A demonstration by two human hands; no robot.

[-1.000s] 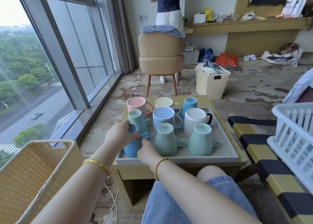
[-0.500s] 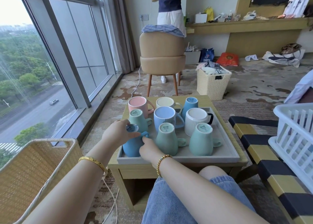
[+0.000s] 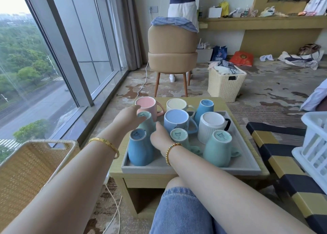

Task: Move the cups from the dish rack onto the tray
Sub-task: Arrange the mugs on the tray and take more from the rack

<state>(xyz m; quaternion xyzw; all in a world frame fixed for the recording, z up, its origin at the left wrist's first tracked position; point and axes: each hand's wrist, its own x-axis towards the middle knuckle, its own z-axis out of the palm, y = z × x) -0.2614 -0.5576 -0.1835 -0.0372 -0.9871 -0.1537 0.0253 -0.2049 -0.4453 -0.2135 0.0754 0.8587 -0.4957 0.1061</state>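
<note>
A person's left hand [image 3: 130, 117] curls round an upturned green cup [image 3: 146, 121] on the grey tray [image 3: 191, 168], while the right hand [image 3: 158, 137] touches it alongside; eight more cups stand there, the dish rack [image 3: 313, 145] at right.

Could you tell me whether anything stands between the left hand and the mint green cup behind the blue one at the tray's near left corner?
Nothing visible does. The left hand already touches the mint green cup, fingers over its upturned base. The blue cup stands nearer the camera, and the right hand is at the mint cup's right side.
</note>
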